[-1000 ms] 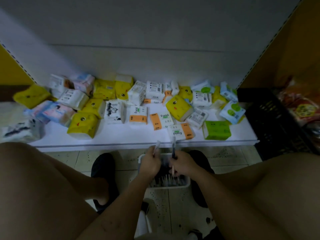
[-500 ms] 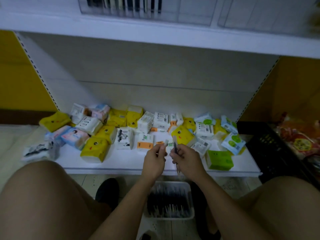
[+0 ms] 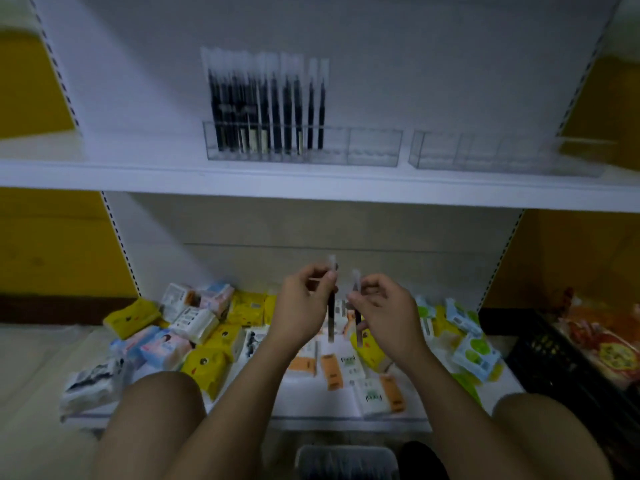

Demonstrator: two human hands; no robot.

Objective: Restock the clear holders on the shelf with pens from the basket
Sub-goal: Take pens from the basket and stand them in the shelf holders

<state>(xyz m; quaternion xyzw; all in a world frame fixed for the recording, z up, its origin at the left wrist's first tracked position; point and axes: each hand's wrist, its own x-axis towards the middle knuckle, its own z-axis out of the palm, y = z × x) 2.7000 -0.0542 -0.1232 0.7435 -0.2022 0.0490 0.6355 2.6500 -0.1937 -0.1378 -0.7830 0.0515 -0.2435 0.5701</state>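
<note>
Pinched one dark pen (image 3: 331,318) upright in the left hand (image 3: 304,306), fingers curled round the upper barrel, pale cap poking out on top. Gripped a second pen (image 3: 358,325) the same way in the right hand (image 3: 384,315) — just beside the first, barrels near parallel, not touching. Held both in front of the lower shelf (image 3: 311,408), above a jumble of tissue packs (image 3: 204,365). Spotted two clear holders side by side up on the upper shelf (image 3: 138,174): left holder (image 3: 374,148) with stocked pens (image 3: 270,105) standing upright across its left and middle compartments, right holder (image 3: 485,152) blurred toward its far end. Caught the basket (image 3: 346,460) at the bottom edge between the knees — contents too blurred to tell. Glimpsed a black crate (image 3: 554,358) off right.
</note>
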